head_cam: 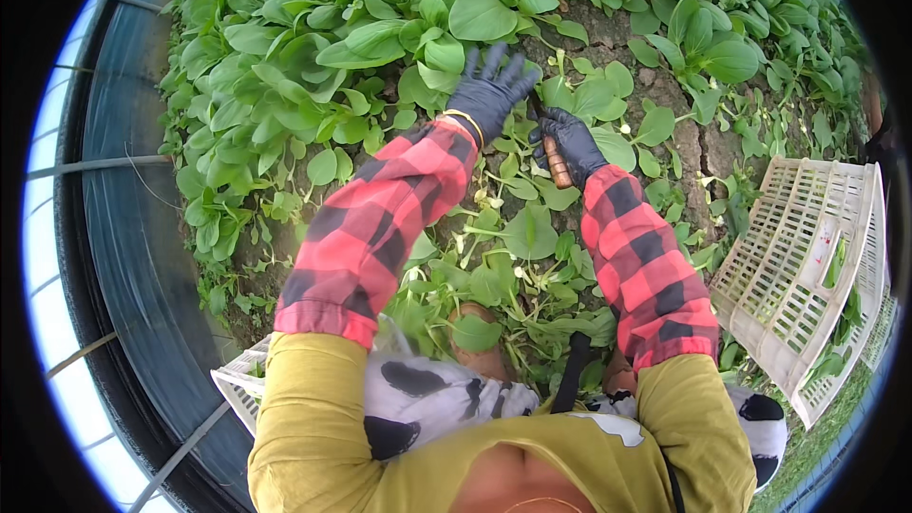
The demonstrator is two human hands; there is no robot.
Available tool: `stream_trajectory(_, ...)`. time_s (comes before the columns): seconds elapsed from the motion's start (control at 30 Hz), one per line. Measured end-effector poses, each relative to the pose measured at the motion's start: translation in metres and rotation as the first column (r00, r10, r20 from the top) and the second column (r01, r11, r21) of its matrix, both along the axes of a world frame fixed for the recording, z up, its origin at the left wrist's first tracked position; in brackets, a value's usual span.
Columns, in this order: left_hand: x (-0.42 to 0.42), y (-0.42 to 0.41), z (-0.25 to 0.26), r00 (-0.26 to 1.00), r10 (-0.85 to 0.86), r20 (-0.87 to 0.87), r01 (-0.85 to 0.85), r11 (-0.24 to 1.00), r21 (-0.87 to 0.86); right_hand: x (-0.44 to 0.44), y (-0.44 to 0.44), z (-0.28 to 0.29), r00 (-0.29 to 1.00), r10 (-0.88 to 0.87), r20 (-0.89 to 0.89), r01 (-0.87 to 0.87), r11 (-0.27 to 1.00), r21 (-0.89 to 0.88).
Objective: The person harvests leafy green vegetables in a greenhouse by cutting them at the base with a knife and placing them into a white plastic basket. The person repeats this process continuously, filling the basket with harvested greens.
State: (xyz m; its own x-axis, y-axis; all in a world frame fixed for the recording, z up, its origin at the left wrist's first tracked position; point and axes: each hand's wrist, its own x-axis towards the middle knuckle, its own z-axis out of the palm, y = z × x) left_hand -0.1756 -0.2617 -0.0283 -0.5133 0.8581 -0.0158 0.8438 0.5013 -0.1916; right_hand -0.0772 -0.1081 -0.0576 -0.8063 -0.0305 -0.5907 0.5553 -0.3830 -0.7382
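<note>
My left hand (pixel 493 91), in a dark glove, lies with fingers spread against the leaves of a bok choy plant (pixel 443 50). Close on its right, my right hand (pixel 573 146), gloved too, is closed around the brown wooden handle (pixel 557 162) of a tool. A dark part of the tool points up from the fist among the leaves; its tip is hidden. Leafy greens (pixel 595 96) grow just beyond the right hand. Below both hands, cut stems and loose leaves (pixel 491 278) cover the soil.
A white plastic crate (pixel 791 256) with greens in it stands tilted at the right. Part of another white crate (pixel 241 381) shows at the lower left. Dense greens (pixel 271 21) fill the far bed, cracked soil (pixel 687 149) shows at right, and plastic sheeting (pixel 132 178) runs along the left.
</note>
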Motion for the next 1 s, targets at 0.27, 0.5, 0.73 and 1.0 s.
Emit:
stream_trajectory(0.27,-0.043,-0.027,-0.051,0.859,0.503,0.098,-0.505,0.863,-0.011,-0.048,-0.033,-0.030,0.990,0.010,0.139,0.012,0.987,-0.159)
stream_trajectory(0.5,-0.024,-0.062,-0.036,0.964,0.208,0.167,-0.218,0.975,0.039,0.023,-0.051,0.003,0.873,0.466,0.146,-0.428,0.874,-0.229)
stream_trajectory(0.73,0.026,0.016,0.034,0.831,-0.120,0.543,0.002,0.977,0.213,0.103,-0.052,0.006,0.927,0.338,0.163,-0.287,0.918,-0.272)
stream_trajectory(1.0,-0.071,-0.081,0.011,0.768,0.608,-0.202,-0.596,0.793,0.123,0.024,-0.053,0.010,0.971,0.179,-0.156,-0.164,0.981,0.105)
